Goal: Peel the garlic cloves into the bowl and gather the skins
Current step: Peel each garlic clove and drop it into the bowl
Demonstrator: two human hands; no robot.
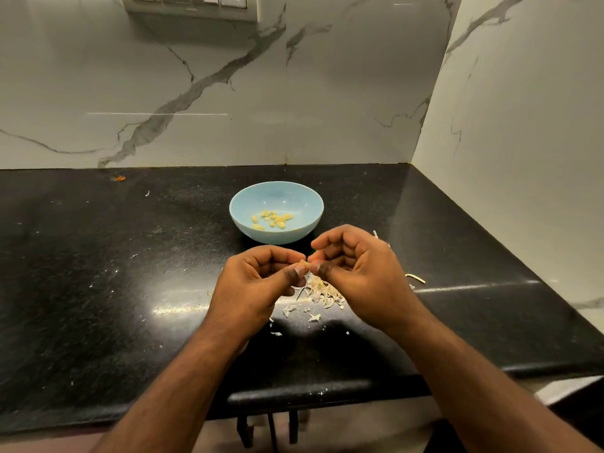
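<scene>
Centre frame: left hand (261,276) and right hand (353,269) meet fingertip to fingertip, both pinching one small garlic clove (304,265), probably so the skin drops onto the skins (322,291) heaped directly below. Skins papery, pale, curled flakes on the speckled black counter (98,273). Just above the hands, glossy round blue bowl (300,197) holds several smooth yellowish peeled cloves (273,219).
</scene>
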